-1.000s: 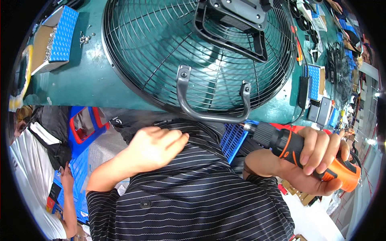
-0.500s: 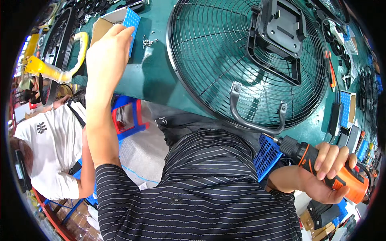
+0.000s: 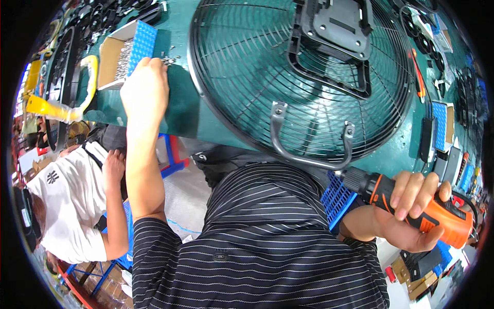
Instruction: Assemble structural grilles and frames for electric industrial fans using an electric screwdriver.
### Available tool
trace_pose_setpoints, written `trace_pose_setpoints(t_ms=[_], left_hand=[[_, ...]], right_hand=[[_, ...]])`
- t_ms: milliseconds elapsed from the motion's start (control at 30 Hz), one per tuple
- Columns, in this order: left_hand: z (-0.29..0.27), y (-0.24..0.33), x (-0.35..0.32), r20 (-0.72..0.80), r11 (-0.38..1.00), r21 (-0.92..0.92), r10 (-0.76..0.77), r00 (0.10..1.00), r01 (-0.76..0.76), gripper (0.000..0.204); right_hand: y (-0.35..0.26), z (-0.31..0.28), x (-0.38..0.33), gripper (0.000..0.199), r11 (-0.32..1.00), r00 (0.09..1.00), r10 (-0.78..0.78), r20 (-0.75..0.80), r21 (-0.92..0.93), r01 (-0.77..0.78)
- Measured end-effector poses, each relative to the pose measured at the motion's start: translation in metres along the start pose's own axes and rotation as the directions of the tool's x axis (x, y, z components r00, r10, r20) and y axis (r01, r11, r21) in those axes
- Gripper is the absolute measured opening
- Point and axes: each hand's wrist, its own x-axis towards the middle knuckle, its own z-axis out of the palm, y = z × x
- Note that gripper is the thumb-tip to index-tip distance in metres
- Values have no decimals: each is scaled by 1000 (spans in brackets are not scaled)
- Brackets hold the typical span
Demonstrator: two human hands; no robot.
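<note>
My left hand is closed, fingertips bent down and hidden, beside an open blue-and-white cardboard box. Small screws fill part of that box. A few loose screws lie on the table just past my fingers. My right hand is wrapped round an orange and black power screwdriver, its chuck pointing left toward the fan. A large round black wire fan guard lies on the table before me. It carries a grey curved handle at its near edge and a black bracket.
A co-worker in a white shirt sits at the left. Near the box lies a yellow wrapped curved handle. Orange-handled pliers and another blue box are right of the guard. A blue plastic crate stands below the table edge.
My left hand has come out of the screw box and down beside it, closed. My right hand still holds the screwdriver. The whole view has shifted a little.
</note>
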Motion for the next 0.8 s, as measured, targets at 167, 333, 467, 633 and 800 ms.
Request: trace_pose_setpoints(t_ms=[167, 333, 467, 633, 800], left_hand=[[-16, 10, -5, -61, 987, -112, -120, 991, 113, 12], [-63, 43, -62, -117, 637, -770, -180, 977, 26, 8], [-70, 83, -101, -46, 46, -997, 338, 940, -65, 7], [-53, 117, -124, 235, -465, -787, 380, 895, 405, 9], [-43, 115, -126, 98, -464, -840, 378, 921, 280, 13]], right_hand=[[-4, -1, 2, 52, 1000, 1000, -9, 7, 16, 9], [-13, 7, 7, 45, 999, 998, -27, 48, 18, 26], [-7, 24, 8, 39, 989, 994, -27, 111, 150, 10], [5, 42, 6, 38, 980, 993, -19, 115, 200, -4], [8, 48, 5, 38, 977, 993, -7, 116, 212, -18]])
